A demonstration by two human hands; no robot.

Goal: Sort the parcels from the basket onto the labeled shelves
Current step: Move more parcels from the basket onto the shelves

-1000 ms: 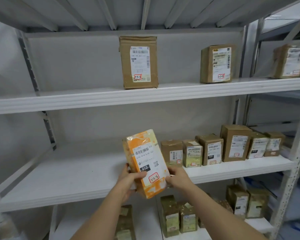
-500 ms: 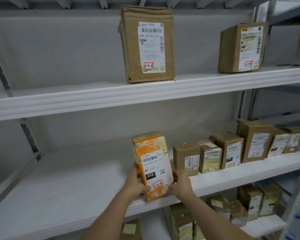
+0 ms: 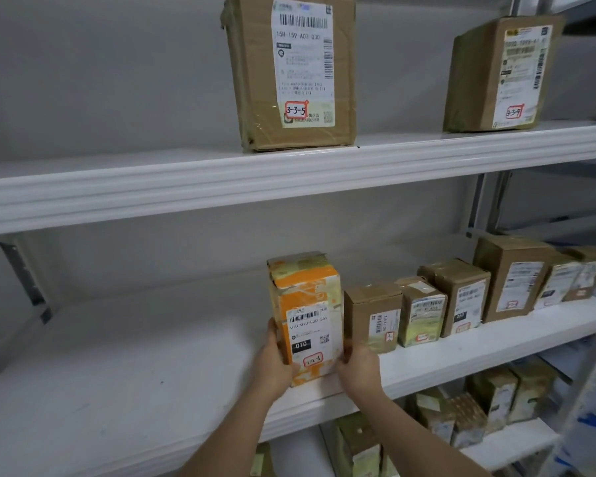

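White middle shelf [image 3: 135, 390], orange parcel [image 3: 307, 318] upright in left hand [image 3: 272, 368] and right hand [image 3: 358, 370] grip.

The parcel [image 3: 307, 318] stands upright at the front edge of the middle shelf [image 3: 135, 373], at the left end of a row of boxes [image 3: 461, 297] that runs to the right along the shelf. The left hand [image 3: 272, 366] grips its lower left side, the right hand [image 3: 356, 368] its lower right. On the top shelf [image 3: 186, 187] a big box [image 3: 289, 70] stands above the parcel, another box [image 3: 499, 74] well to its right. More boxes [image 3: 475, 407] sit on the shelf below.
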